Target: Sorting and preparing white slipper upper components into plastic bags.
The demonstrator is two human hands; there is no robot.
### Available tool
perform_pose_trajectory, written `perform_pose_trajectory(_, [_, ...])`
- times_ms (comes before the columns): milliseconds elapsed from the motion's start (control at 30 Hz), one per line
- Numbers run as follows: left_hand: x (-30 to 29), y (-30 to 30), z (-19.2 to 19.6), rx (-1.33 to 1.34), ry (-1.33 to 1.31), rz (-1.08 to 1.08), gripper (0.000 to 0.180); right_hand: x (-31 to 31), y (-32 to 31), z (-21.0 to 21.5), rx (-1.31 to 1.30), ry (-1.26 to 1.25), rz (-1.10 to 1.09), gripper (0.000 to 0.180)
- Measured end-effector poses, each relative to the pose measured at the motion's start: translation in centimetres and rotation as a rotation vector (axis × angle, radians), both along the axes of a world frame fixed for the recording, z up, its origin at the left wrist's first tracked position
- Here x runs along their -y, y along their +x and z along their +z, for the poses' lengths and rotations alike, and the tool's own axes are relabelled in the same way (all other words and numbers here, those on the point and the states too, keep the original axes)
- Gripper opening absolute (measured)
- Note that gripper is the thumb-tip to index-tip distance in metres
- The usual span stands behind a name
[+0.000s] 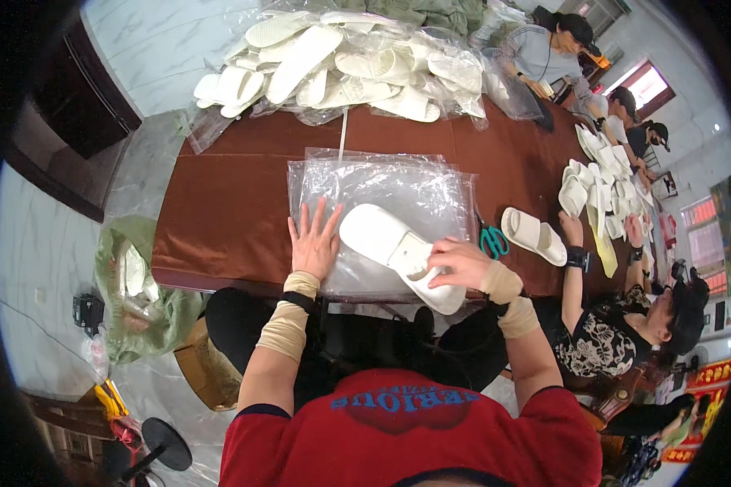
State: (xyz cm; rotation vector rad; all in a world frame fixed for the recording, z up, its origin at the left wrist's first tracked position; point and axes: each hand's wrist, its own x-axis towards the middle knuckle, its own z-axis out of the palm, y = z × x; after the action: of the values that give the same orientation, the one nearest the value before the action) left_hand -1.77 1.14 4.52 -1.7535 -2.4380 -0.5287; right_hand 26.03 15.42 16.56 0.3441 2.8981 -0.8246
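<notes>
My left hand (315,241) lies flat with fingers spread on a stack of clear plastic bags (398,174) at the table's near edge. Just right of it, a white slipper (372,230) lies slanted over the bags, its near end reaching past the table edge. My right hand (461,266) is closed on the slipper's right side near that end, the fingers curled over its rim. Beige wraps cover both my wrists. Green-handled scissors (494,241) rest beside my right hand, and another white slipper (534,235) lies farther right.
A large pile of bagged white slippers (341,69) covers the far side of the brown-covered table (227,191). More slippers (597,187) lie at the right, where a co-worker's hand (573,226) reaches in. A green sack (126,325) and a cardboard box (207,369) stand at left on the floor.
</notes>
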Motion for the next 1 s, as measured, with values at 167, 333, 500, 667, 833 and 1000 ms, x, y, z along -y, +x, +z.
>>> perform_pose_trajectory(167, [-0.7, 0.2, -0.2, -0.064, -0.022, -0.054, 0.064, 0.5, -3.2, -2.3, -0.045, 0.114, 0.058, 0.03])
perform_pose_trajectory(333, [-0.3, 0.1, -1.1, -0.001, -0.053, -0.014, 0.065, -0.1, -2.8, -4.4, -0.169, 0.056, 0.043, 0.031])
perform_pose_trajectory(500, [-0.2, 0.2, -1.4, -0.011, -0.035, -0.006, 0.061, 2.9, -4.3, -1.8, -0.222, 0.184, -0.192, 0.031])
perform_pose_trajectory(667, [-1.1, 0.1, -1.6, 0.002, 0.035, -0.004, 0.057, 1.6, -5.6, -7.5, -0.269, 0.188, -0.411, 0.033])
perform_pose_trajectory(833, [-0.2, -0.4, -1.8, -0.021, 0.022, 0.031, 0.058, -5.7, -2.1, -6.2, -0.22, 0.442, -0.645, 0.035])
perform_pose_trajectory(1000, [-2.4, 1.6, -0.8, 0.025, 0.016, -0.021, 0.058, -19.0, 10.1, -5.6, 0.152, 0.874, -0.764, 0.039])
